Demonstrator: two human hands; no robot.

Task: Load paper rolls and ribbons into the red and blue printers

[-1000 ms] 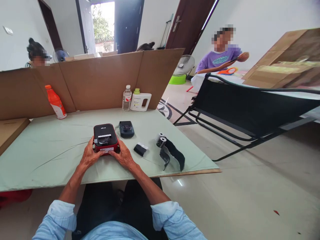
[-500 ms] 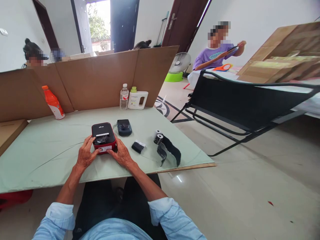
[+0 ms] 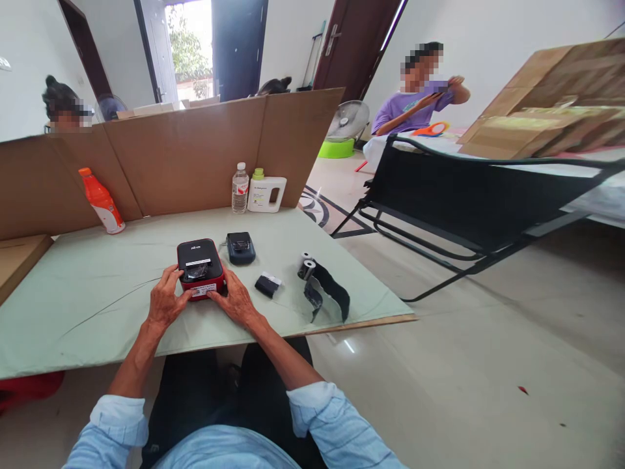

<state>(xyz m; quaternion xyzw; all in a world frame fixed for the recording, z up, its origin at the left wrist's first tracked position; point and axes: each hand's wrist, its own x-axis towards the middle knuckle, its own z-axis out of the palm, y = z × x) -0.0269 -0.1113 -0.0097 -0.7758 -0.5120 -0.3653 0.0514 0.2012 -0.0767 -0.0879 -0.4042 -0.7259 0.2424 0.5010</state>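
— Where's the printer (image 3: 199, 266) right now?

— Flat on the green worktop (image 3: 88, 293), near the front edge, right in front of the seated person. Red body, black lid.

— And the hands?

— The left hand (image 3: 163, 303) is curled round its near left corner, fingers up the side, thumb at the front. The right hand (image 3: 234, 301) lies loosely open, fingers spread on the worktop, with only the thumb and first finger touching the front by the white label.

— Anything crowding it?

— A small dark gadget (image 3: 240, 247) sits just beside it, behind and to the right. Further right there's a little black packet (image 3: 268, 285), then two paper rolls (image 3: 306, 266) with a black strip (image 3: 327, 296) curling off towards the edge.

— And at the back?

— A cardboard screen (image 3: 195, 153) walls off the far side. Against it stand an orange bottle (image 3: 101, 202) on the left, and a water bottle (image 3: 239, 189) touching a white jug (image 3: 263, 193) further right, all well apart from the printer.

— Past the worktop?

— A black folding chair (image 3: 463, 195) on the floor to the right, a fan (image 3: 347, 120) behind, and a person in purple (image 3: 410, 107) at another table.
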